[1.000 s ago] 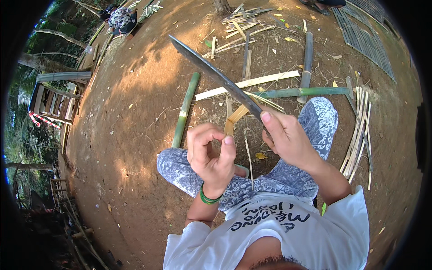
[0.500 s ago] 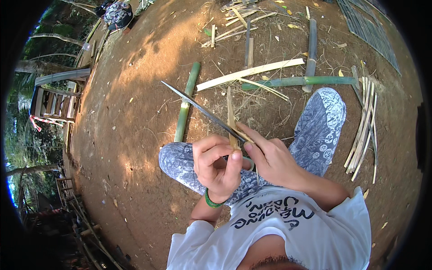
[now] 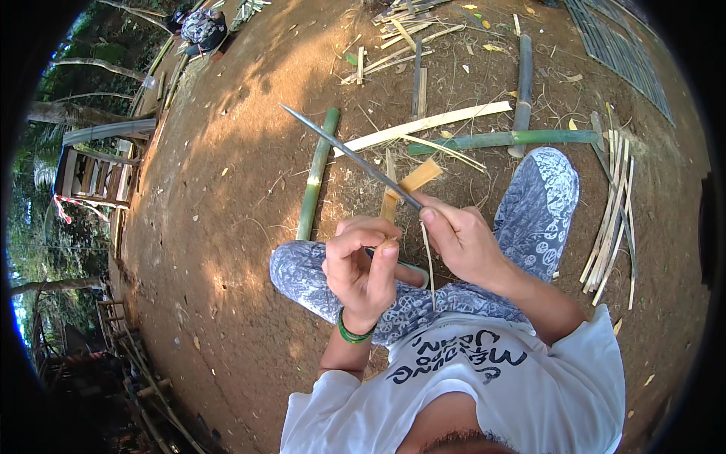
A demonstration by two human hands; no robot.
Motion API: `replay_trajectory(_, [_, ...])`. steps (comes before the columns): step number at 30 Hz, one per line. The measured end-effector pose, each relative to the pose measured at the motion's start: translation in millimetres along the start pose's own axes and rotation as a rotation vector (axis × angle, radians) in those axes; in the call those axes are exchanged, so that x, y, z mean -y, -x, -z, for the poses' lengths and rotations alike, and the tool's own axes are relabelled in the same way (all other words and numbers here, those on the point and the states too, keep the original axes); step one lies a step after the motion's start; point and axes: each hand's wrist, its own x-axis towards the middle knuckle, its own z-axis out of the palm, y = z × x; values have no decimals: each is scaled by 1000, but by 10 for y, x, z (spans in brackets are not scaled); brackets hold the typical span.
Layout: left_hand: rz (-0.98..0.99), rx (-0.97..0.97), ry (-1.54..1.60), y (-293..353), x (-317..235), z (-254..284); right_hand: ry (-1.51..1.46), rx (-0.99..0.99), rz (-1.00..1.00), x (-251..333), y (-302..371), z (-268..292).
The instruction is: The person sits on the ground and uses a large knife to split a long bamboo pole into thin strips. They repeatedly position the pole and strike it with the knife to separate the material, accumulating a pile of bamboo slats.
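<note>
My right hand is closed round the near end of a long, dark, narrow blade, a knife by its shape. The blade slants up and left to a point; its handle is mostly hidden in my grip. Between thumb and fingers, my left hand pinches a flat bamboo strip that points away from me and passes behind the blade. A short, wider pale bamboo piece sticks out beyond the blade near my right fingers; whether it joins the strip I cannot tell. A thin bamboo sliver hangs between my hands.
Green bamboo poles lie on the brown soil beyond my bent knees. A broad pale slat rests across there too. Several thin strips are at the right, with more split pieces farther off. A slatted panel lies far right.
My right hand has moved slightly right and down with the knife, away from my left fingers. The wider bamboo piece now shows beyond the blade. My left hand keeps its pinch.
</note>
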Motion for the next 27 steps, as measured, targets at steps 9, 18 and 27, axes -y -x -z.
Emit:
replay_trajectory(9, [-62,63,-66,17,17,39,-10,-141,-72,-165,-166,309])
replay_trajectory(18, [-44,-70,-33,62,25,20,-130,150,-70,251,43,349])
replay_trajectory(27, [-134,-91,-184,216,93,27,-24,270,-91,-21,143,-63])
